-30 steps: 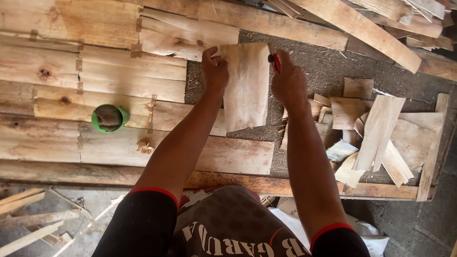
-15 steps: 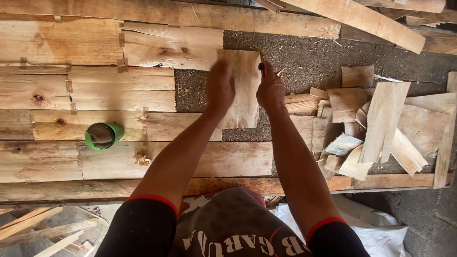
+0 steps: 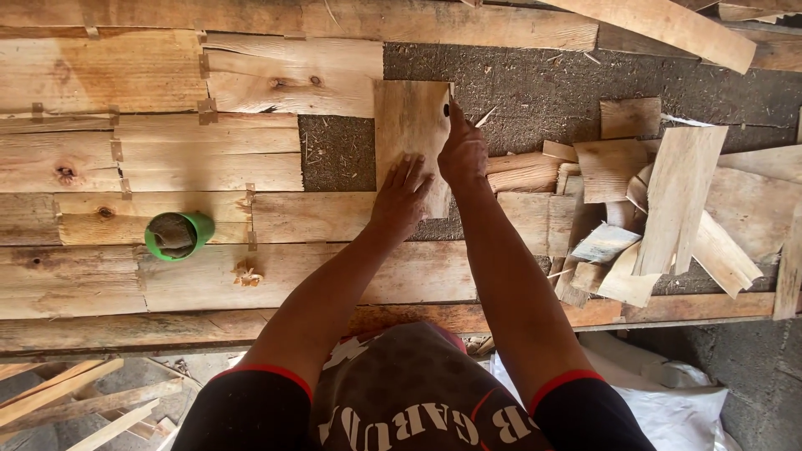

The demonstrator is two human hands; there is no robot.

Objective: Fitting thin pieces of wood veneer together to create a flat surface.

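Pressing thin wood sheet [image 3: 411,134] flat at frame center w/ left hand [image 3: 401,199], open; right hand [image 3: 462,154] clenched on dark tool at its edge. Left boards joined; right scrap pile [image 3: 660,209] unplaced.

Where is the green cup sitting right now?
In the head view the green cup stands on the left part of the wooden sheet, on a joined veneer strip, well left of the left hand.

Daylit plank bench [image 3: 418,321] over what looks like concrete floor [image 3: 743,367].
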